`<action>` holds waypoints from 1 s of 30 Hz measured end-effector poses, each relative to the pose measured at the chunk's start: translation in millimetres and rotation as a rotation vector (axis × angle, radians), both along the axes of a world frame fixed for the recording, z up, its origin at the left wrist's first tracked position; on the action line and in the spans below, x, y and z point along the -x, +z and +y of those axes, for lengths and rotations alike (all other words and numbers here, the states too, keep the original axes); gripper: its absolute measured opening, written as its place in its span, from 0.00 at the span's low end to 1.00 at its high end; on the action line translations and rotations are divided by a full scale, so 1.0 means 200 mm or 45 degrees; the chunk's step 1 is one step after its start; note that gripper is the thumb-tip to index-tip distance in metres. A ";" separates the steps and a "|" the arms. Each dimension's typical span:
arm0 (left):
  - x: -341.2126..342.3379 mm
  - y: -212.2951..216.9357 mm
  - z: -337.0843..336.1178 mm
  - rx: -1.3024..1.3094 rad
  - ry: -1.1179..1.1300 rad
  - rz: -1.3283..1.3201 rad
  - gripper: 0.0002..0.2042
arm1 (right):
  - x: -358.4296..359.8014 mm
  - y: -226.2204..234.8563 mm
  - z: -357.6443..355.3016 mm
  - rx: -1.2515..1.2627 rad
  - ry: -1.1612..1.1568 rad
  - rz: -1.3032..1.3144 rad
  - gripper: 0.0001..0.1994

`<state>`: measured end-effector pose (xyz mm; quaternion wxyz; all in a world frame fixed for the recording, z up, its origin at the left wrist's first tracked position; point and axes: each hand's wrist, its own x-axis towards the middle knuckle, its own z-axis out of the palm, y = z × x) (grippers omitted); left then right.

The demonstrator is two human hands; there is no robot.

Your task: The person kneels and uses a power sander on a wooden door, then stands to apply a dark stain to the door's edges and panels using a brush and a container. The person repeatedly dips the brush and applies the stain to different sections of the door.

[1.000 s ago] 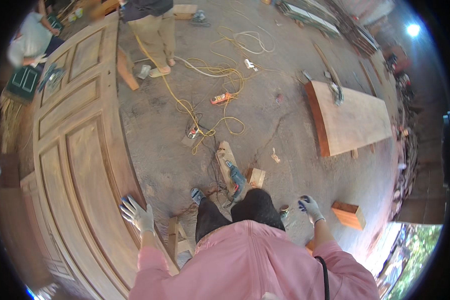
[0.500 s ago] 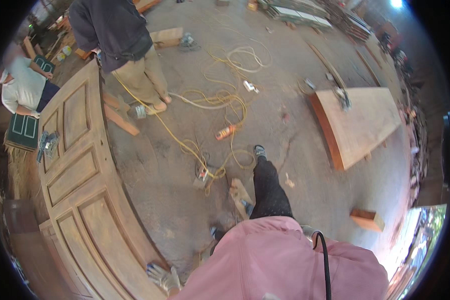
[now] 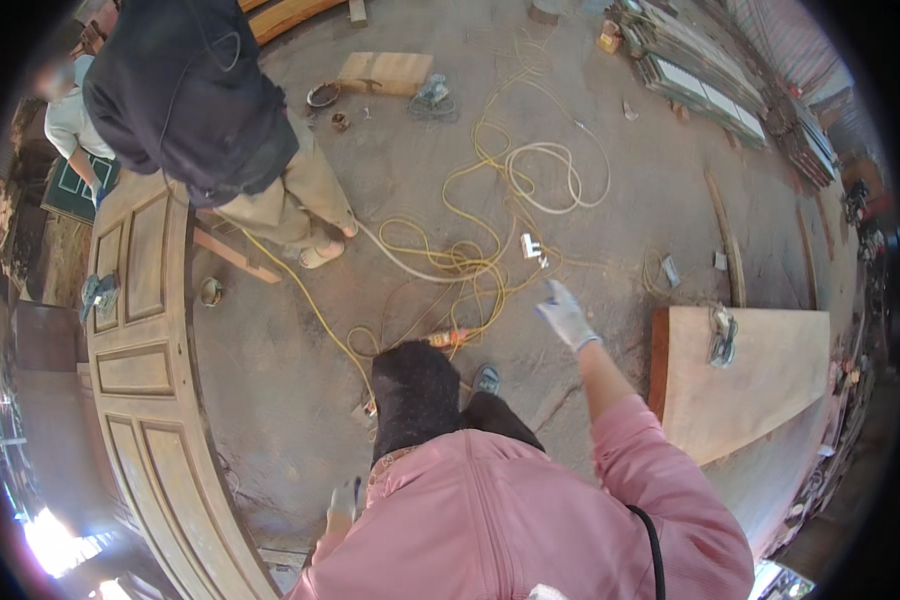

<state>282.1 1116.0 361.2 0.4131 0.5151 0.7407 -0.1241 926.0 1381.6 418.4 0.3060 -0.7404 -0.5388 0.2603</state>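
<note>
My right hand (image 3: pixel 567 318), in a pale glove with bluish fingertips, reaches forward over the floor with its fingers stretched and nothing in them. Beyond it on the concrete lie a small white power block (image 3: pixel 530 246) and a tangle of yellow cord (image 3: pixel 467 262). Low beside my body hangs my left hand (image 3: pixel 345 497), also gloved, its fingers loosely extended and partly seen edge-on; no object shows in it. Left of that hand, apart from it, is a panelled wooden door (image 3: pixel 135 370) with a power tool (image 3: pixel 98 295) resting on it.
A person in a dark hoodie (image 3: pixel 195 100) stands by the door's far end, another person (image 3: pixel 70 125) behind. At right, a wide wooden slab (image 3: pixel 745 375) carries a corded power tool (image 3: pixel 722 335). An orange bottle (image 3: pixel 447 338) lies near my legs. Stacked boards (image 3: pixel 705 90) stand far right.
My left hand has come off the door's near edge to my side. My right hand has swung out forward. I have stepped ahead, and the view has turned.
</note>
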 end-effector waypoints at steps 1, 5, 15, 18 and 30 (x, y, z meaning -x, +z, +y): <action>-0.12 -0.04 0.24 -0.038 -0.167 -0.048 0.25 | 0.06 0.05 0.16 0.038 0.072 0.204 0.25; -0.62 -0.07 1.23 -0.139 0.507 -0.413 0.18 | 0.30 0.02 0.50 0.199 0.191 0.448 0.21; -1.16 -0.19 3.39 -0.226 0.807 -0.989 0.20 | -0.57 -0.65 0.85 0.715 -0.742 0.826 0.15; -1.34 -0.23 4.28 -0.159 0.731 -1.006 0.24 | -0.66 -0.77 1.33 0.692 -0.777 0.600 0.09; -1.28 -0.23 5.33 -0.177 1.006 -0.988 0.29 | 0.39 -1.20 5.11 0.368 0.279 0.238 0.16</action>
